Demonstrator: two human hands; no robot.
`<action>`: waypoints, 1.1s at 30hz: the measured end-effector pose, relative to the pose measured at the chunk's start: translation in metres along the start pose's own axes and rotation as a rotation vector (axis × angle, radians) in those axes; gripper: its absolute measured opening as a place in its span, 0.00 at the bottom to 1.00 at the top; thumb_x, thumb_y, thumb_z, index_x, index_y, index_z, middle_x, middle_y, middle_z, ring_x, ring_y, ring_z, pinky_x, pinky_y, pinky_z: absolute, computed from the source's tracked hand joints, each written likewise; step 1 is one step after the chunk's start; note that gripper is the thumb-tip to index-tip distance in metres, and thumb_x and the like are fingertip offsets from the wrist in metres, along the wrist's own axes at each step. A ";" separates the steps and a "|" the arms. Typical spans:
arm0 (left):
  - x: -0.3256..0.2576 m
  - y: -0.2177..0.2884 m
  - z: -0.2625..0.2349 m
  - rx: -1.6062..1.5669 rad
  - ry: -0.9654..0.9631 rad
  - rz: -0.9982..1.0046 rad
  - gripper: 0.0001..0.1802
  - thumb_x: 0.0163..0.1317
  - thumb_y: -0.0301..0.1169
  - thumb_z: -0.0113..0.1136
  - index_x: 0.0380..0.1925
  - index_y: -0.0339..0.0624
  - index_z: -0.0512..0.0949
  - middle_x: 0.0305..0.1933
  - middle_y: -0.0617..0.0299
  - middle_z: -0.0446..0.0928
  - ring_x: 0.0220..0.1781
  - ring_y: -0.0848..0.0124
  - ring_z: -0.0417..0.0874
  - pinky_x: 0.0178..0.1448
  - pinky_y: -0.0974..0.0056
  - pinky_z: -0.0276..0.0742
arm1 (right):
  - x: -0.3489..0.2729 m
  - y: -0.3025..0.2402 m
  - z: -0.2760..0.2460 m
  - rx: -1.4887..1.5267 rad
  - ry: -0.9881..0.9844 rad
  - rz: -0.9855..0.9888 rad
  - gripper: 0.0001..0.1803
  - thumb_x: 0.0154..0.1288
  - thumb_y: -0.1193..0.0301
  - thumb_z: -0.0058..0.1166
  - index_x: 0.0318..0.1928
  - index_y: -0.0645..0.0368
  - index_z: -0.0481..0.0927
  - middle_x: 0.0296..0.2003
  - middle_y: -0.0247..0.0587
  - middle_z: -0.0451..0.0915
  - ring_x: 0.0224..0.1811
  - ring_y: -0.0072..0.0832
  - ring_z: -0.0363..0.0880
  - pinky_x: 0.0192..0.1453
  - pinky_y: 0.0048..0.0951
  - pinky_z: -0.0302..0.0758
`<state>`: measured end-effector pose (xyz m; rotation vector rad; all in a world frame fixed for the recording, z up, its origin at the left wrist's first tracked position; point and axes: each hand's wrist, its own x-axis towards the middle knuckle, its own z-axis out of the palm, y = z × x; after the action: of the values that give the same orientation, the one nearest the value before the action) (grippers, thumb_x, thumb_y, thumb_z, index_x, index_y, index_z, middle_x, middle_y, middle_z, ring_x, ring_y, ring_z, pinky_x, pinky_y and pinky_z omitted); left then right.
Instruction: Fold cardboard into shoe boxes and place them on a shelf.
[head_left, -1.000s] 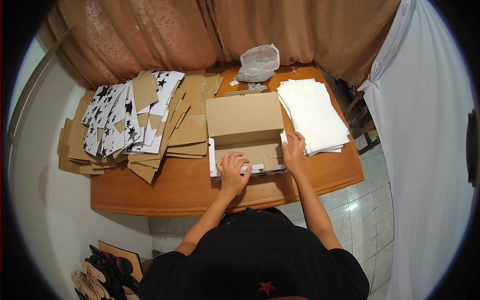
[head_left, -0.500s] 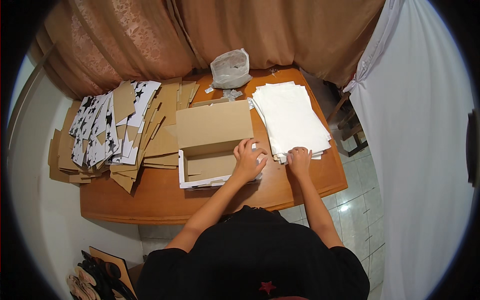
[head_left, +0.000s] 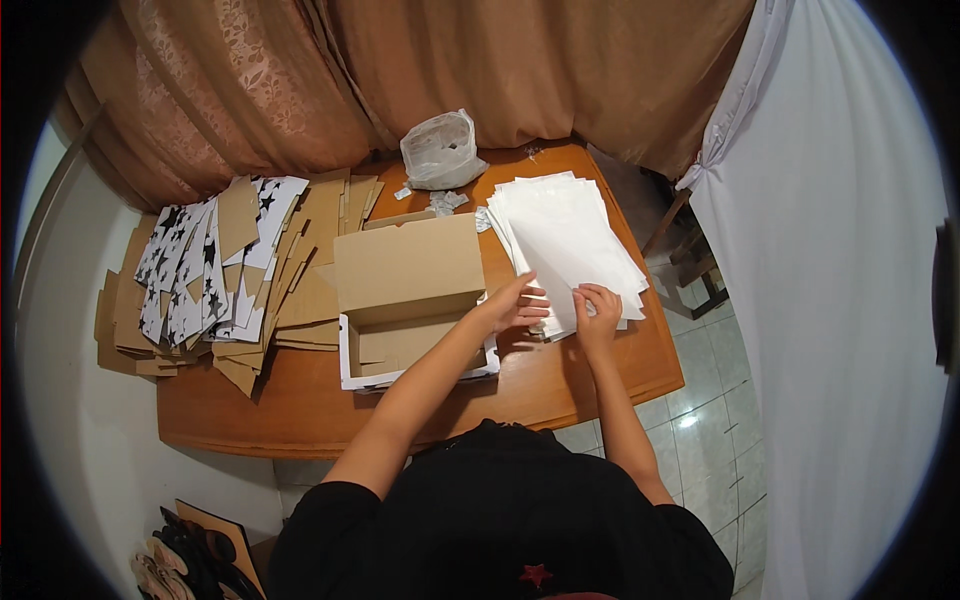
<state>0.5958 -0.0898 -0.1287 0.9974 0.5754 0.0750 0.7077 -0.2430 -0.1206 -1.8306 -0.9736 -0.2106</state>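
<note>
White paper stack [head_left: 570, 240] — both hands on it, left hand [head_left: 515, 307], right hand [head_left: 597, 312] (fingers spread).

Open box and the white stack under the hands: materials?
Open box: looks like cardboard, matte brown inside, white outer face along the rim. White stack: likely thin paper sheets, matte, with fanned edges; both the left hand and right hand rest on it.
</note>
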 end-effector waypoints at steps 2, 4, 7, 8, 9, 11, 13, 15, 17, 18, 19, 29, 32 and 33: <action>0.007 0.017 0.011 -0.285 -0.004 -0.302 0.43 0.54 0.63 0.50 0.53 0.32 0.67 0.51 0.45 0.72 0.53 0.56 0.74 0.54 0.51 0.72 | 0.001 -0.028 -0.009 -0.043 0.004 -0.069 0.04 0.56 0.68 0.56 0.30 0.52 0.81 0.38 0.30 0.78 0.47 0.31 0.73 0.65 0.52 0.49; 0.017 0.022 0.009 -0.344 0.012 -0.339 0.48 0.50 0.66 0.50 0.56 0.32 0.64 0.54 0.43 0.70 0.58 0.53 0.71 0.57 0.45 0.68 | 0.000 -0.053 -0.017 -0.056 -0.095 -0.256 0.03 0.53 0.68 0.58 0.27 0.51 0.79 0.38 0.28 0.77 0.48 0.30 0.72 0.65 0.56 0.46; 0.026 0.024 -0.003 -0.509 -0.170 -0.125 0.34 0.57 0.48 0.52 0.55 0.31 0.64 0.53 0.42 0.70 0.57 0.53 0.71 0.60 0.48 0.67 | -0.011 -0.084 -0.021 -0.033 -0.235 -0.399 0.03 0.50 0.68 0.60 0.26 0.50 0.78 0.38 0.26 0.76 0.49 0.30 0.72 0.65 0.60 0.43; 0.024 0.028 -0.004 -0.509 -0.171 -0.126 0.34 0.57 0.48 0.52 0.55 0.31 0.64 0.53 0.42 0.70 0.57 0.53 0.71 0.60 0.48 0.67 | -0.015 -0.089 -0.021 -0.026 -0.280 -0.422 0.04 0.49 0.69 0.61 0.26 0.49 0.79 0.37 0.25 0.76 0.49 0.30 0.72 0.65 0.62 0.43; 0.021 0.032 -0.007 -0.391 -0.095 -0.120 0.29 0.58 0.41 0.51 0.55 0.31 0.65 0.52 0.42 0.70 0.56 0.53 0.72 0.60 0.49 0.69 | -0.019 -0.097 -0.023 -0.020 -0.309 -0.440 0.03 0.49 0.69 0.61 0.26 0.49 0.79 0.36 0.25 0.76 0.49 0.30 0.72 0.65 0.60 0.42; 0.014 0.040 -0.017 -0.204 0.005 -0.107 0.22 0.57 0.23 0.47 0.53 0.27 0.65 0.49 0.44 0.72 0.52 0.56 0.76 0.57 0.53 0.73 | -0.025 -0.112 -0.023 -0.003 -0.344 -0.465 0.03 0.49 0.69 0.61 0.27 0.49 0.79 0.36 0.26 0.77 0.48 0.30 0.72 0.66 0.58 0.42; -0.003 0.060 -0.024 -0.128 0.038 -0.071 0.22 0.56 0.22 0.47 0.52 0.29 0.65 0.48 0.46 0.73 0.49 0.57 0.77 0.54 0.54 0.76 | -0.031 -0.120 -0.020 0.045 -0.449 -0.456 0.03 0.50 0.68 0.61 0.27 0.49 0.80 0.37 0.26 0.76 0.50 0.31 0.72 0.65 0.60 0.42; -0.034 0.077 -0.024 -0.049 0.076 0.049 0.22 0.55 0.20 0.48 0.52 0.32 0.66 0.47 0.50 0.74 0.47 0.61 0.79 0.51 0.55 0.78 | -0.034 -0.129 -0.017 0.099 -0.500 -0.466 0.04 0.50 0.67 0.60 0.28 0.48 0.80 0.39 0.26 0.76 0.50 0.30 0.71 0.65 0.62 0.43; -0.067 0.087 -0.031 -0.033 0.113 0.140 0.22 0.55 0.19 0.47 0.52 0.32 0.67 0.47 0.51 0.74 0.46 0.61 0.79 0.51 0.56 0.78 | -0.033 -0.138 -0.016 0.166 -0.614 -0.460 0.06 0.53 0.64 0.58 0.31 0.48 0.79 0.43 0.29 0.74 0.53 0.31 0.68 0.64 0.63 0.44; -0.080 0.088 -0.040 -0.011 0.140 0.226 0.21 0.55 0.18 0.46 0.52 0.31 0.67 0.48 0.51 0.75 0.46 0.61 0.80 0.50 0.57 0.78 | -0.031 -0.140 -0.013 0.172 -0.623 -0.468 0.06 0.53 0.64 0.58 0.31 0.48 0.79 0.43 0.29 0.74 0.53 0.31 0.68 0.64 0.63 0.44; -0.093 0.087 -0.054 -0.020 0.160 0.236 0.21 0.55 0.18 0.46 0.52 0.31 0.67 0.48 0.51 0.75 0.46 0.61 0.80 0.50 0.57 0.78 | -0.030 -0.144 -0.010 0.212 -0.619 -0.442 0.06 0.53 0.64 0.58 0.33 0.49 0.80 0.44 0.31 0.74 0.53 0.32 0.67 0.64 0.62 0.44; -0.154 0.028 -0.170 0.143 0.504 0.285 0.22 0.53 0.17 0.52 0.50 0.31 0.69 0.44 0.56 0.76 0.41 0.68 0.78 0.43 0.68 0.75 | -0.004 -0.143 0.054 0.266 -0.659 -0.315 0.13 0.54 0.67 0.56 0.41 0.55 0.78 0.50 0.46 0.69 0.56 0.45 0.65 0.59 0.40 0.62; -0.157 0.028 -0.169 0.203 0.612 0.257 0.22 0.50 0.17 0.56 0.49 0.30 0.71 0.44 0.55 0.76 0.41 0.69 0.78 0.42 0.68 0.75 | 0.000 -0.143 0.081 0.196 -0.682 -0.411 0.16 0.54 0.67 0.56 0.44 0.55 0.77 0.51 0.48 0.69 0.57 0.45 0.64 0.60 0.42 0.61; -0.158 0.032 -0.168 0.364 0.635 0.211 0.24 0.50 0.18 0.58 0.50 0.31 0.70 0.44 0.55 0.76 0.42 0.70 0.77 0.43 0.67 0.75 | 0.002 -0.143 0.090 0.156 -0.709 -0.431 0.19 0.53 0.67 0.56 0.48 0.55 0.75 0.54 0.50 0.68 0.58 0.46 0.63 0.61 0.43 0.60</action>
<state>0.3857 0.0077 -0.1051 1.3958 1.0862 0.5018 0.5849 -0.1431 -0.0630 -1.5443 -1.8219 0.2744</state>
